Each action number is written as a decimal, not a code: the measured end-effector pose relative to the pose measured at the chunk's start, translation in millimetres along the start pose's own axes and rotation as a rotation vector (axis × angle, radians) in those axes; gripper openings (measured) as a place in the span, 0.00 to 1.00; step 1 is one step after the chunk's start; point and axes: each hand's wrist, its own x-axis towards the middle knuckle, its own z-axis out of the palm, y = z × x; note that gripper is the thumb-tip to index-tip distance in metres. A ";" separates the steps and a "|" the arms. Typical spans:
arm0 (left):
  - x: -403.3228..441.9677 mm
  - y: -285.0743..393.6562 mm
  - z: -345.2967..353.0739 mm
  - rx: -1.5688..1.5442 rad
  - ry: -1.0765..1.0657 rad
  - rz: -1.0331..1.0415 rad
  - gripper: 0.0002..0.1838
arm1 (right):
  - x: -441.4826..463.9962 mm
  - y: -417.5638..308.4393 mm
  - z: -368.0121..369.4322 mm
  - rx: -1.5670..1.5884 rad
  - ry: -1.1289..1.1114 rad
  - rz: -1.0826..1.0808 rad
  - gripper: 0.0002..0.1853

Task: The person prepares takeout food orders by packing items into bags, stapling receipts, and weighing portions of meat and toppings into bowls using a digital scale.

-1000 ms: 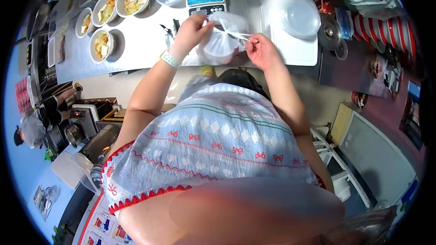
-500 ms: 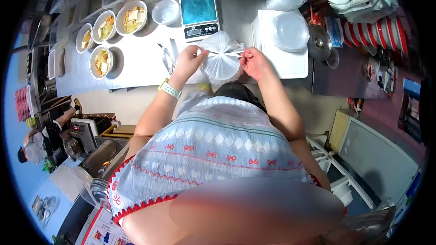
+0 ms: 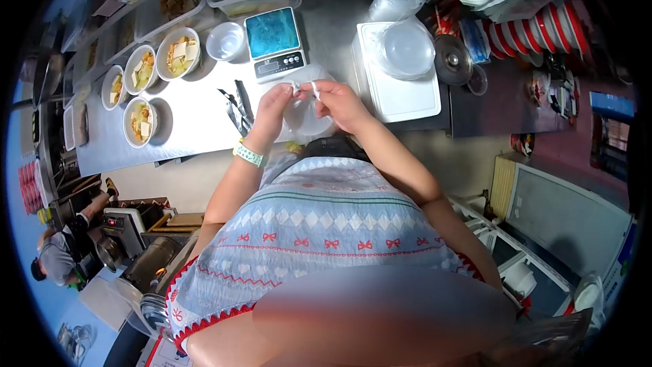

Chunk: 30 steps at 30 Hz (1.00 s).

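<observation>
A white translucent plastic bag (image 3: pixel 305 121) with a round container inside stands at the near edge of the metal counter. My left hand (image 3: pixel 275 105) pinches one twisted handle of the bag above it. Close beside it, my right hand (image 3: pixel 338 104) grips the other handle, a white strip showing over its fingers. The two hands nearly touch and partly cover the knot area. Just behind the bag sits a scale (image 3: pixel 273 37) with a blue-green top. Tongs or scissors (image 3: pixel 236 105) lie to the left of my left hand.
Several bowls of food (image 3: pixel 178 54) and an empty clear bowl (image 3: pixel 225 41) stand at left on the counter (image 3: pixel 197 112). Right are stacked clear lids (image 3: pixel 406 49) on a white box (image 3: pixel 407 98) and a metal lid (image 3: pixel 453 60). Another person (image 3: pixel 58 258) is at far left.
My hands have come together from either side of the bag, bringing its handles close. The view has shifted, so the counter items appear further left and lower.
</observation>
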 end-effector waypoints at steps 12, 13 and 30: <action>4.6 5.2 16.2 0.809 0.009 0.381 0.17 | 5.1 3.3 4.7 -0.234 0.094 -0.013 0.10; 1.6 8.8 21.5 0.765 0.058 0.314 0.16 | 2.5 2.5 7.1 -0.225 0.116 -0.020 0.09; 40.2 11.0 -68.6 0.522 -0.092 0.138 0.07 | 9.5 -9.4 -44.7 -1.253 0.162 -0.406 0.13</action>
